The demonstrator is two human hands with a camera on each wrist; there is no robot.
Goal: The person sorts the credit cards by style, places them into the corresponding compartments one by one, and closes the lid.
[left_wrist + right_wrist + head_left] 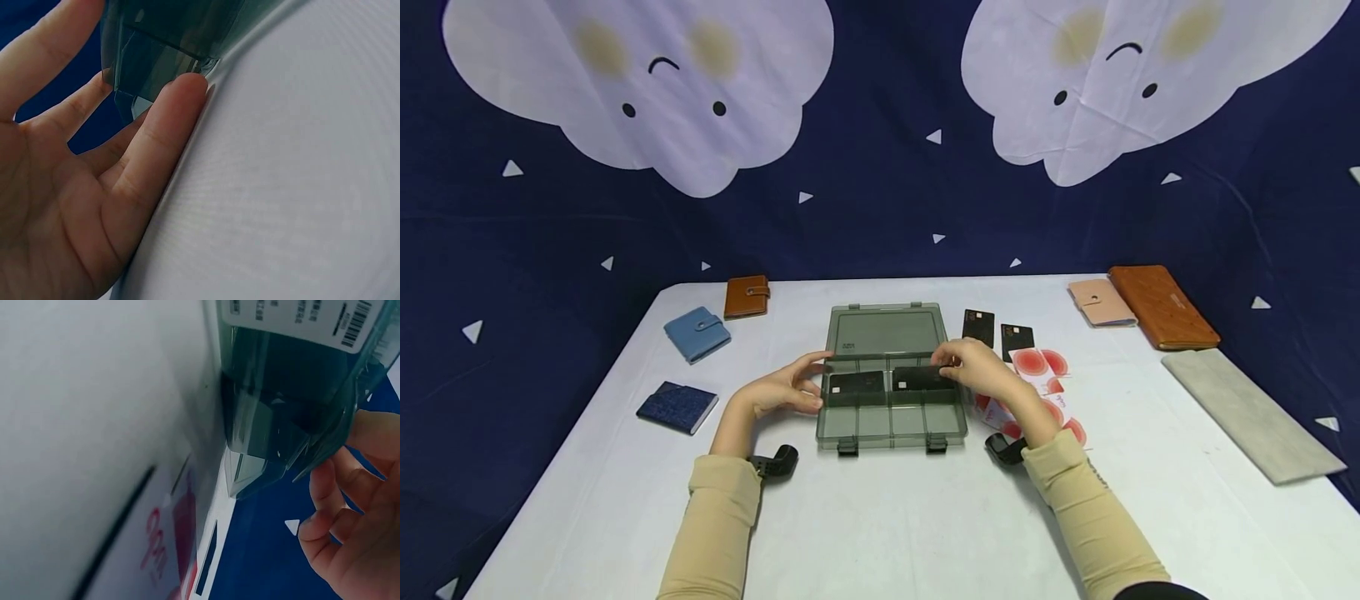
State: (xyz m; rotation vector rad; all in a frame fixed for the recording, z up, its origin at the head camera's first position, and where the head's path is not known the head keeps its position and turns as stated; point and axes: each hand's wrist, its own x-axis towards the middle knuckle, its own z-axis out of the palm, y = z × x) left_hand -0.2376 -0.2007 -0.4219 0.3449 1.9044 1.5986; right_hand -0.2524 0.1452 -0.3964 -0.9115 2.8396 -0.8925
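A translucent grey-green organizer box (891,429) lies with its lid (891,330) laid back on the table. Two black cards sit side by side over its middle row: the left card (857,383) and the right card (917,378). My left hand (782,390) steadies the box's left side, its fairly straight fingers and thumb touching the wall. The left wrist view shows that hand (125,162) against the box corner, low by the tabletop. Reaching over the right wall, my right hand (981,367) pinches the right end of the right card. The box hides that card in the right wrist view.
Right of the box lie two more black cards (979,327) and several red-and-white cards (1037,367). Small blue (697,335), brown (747,297) and navy (676,407) card holders are on the left. A pink holder (1102,302), brown wallet (1163,307) and grey cloth-like strip (1251,412) lie far right.
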